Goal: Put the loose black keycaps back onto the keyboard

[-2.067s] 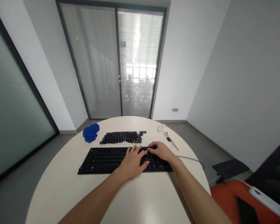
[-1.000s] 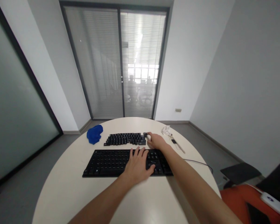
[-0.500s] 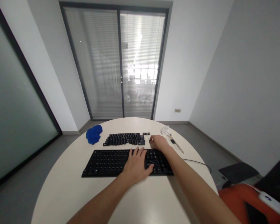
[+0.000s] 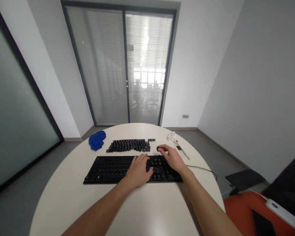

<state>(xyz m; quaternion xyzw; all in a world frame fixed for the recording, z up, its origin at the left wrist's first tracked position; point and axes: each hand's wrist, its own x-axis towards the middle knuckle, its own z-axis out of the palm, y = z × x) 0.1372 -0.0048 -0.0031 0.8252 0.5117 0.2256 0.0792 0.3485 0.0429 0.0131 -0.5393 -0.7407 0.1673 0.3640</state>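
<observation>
A black keyboard (image 4: pixel 108 170) lies across the table in front of me, many of its keys apparently taken off. My left hand (image 4: pixel 139 170) rests on it right of the middle, fingers stretched out and thumb apart. Just beyond the keyboard's back edge, my right hand (image 4: pixel 172 156) pinches a small black keycap (image 4: pixel 158 148) between thumb and fingertips. Rows of loose keycaps (image 4: pixel 127 145) lie behind the keyboard. To their right sit a few small keycaps (image 4: pixel 151 140) in a line.
A blue cloth (image 4: pixel 97 140) lies at the table's (image 4: pixel 71 196) back left. Crumpled white tissue (image 4: pixel 171 136) and a thin stick-like brush (image 4: pixel 183 150) are at the right. The keyboard cable (image 4: pixel 203 168) runs off the right edge. An orange chair seat (image 4: pixel 238 209) stands at the right.
My right hand has turned slightly, so its fingers and the keycap show more plainly. My left hand stays on the keyboard. The whole view has shifted a little.
</observation>
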